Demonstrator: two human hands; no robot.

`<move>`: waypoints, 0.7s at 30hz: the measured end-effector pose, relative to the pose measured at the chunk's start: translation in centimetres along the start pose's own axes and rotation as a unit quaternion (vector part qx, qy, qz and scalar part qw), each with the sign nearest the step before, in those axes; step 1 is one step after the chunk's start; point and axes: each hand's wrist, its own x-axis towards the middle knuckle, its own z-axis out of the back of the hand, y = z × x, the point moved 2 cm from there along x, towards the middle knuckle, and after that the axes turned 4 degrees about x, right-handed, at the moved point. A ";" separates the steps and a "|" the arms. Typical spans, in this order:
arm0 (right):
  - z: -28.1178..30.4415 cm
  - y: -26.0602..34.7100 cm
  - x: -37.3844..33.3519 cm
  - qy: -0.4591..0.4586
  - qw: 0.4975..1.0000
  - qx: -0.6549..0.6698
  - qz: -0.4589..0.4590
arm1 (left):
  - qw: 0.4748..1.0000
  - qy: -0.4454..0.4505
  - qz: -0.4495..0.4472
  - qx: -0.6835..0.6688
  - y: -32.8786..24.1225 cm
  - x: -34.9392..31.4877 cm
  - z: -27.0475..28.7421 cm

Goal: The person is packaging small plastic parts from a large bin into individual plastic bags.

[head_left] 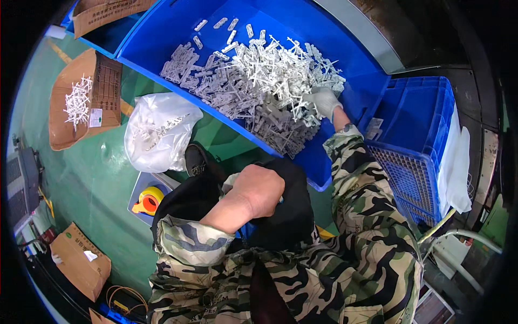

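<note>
My right hand (325,102), in a pale glove, reaches into a large blue bin (216,114) at its right side. Its fingers curl in against a heap of small white plastic parts (270,75), with the fingertips partly hidden among them. Several flat, slotted parts lie loose toward the bin's far left; thin, branched ones are piled in the middle. Bare and closed like a fist, my left hand (258,189) is over my dark-clad lap, in front of the bin. Its fingers are tucked under, and whatever they hold is hidden.
Left of the bin are a clear plastic bag (156,146) of white parts and a cardboard box (108,92) with more. A yellow tape roll (150,200) lies near my leg. At right stands a blue crate (410,156); flattened cardboard (81,262) is at lower left.
</note>
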 end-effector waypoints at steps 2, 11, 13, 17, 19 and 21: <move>0.8 1.8 -2.1 0.021 0.997 0.042 0.053 | 1.000 0.003 0.008 0.007 0.2 -0.3 -0.4; 4.7 -1.3 -3.6 -0.037 0.993 0.098 -0.046 | 0.998 -0.053 -0.010 0.026 -0.4 -0.4 -0.8; 3.9 -1.1 -4.3 -0.127 0.990 0.058 0.012 | 0.999 -0.046 -0.008 0.027 -0.5 -0.6 -0.7; 2.1 -0.4 -4.5 -0.126 0.992 0.021 0.016 | 0.999 0.006 0.006 0.038 -0.9 -0.9 0.1; 2.3 -0.4 -4.9 -0.082 0.983 0.163 -0.011 | 0.999 0.000 0.001 0.038 -1.0 -0.8 0.0; 2.0 -1.1 -4.3 -0.064 0.979 0.192 -0.023 | 0.999 -0.008 -0.004 0.038 -1.0 -0.6 -0.2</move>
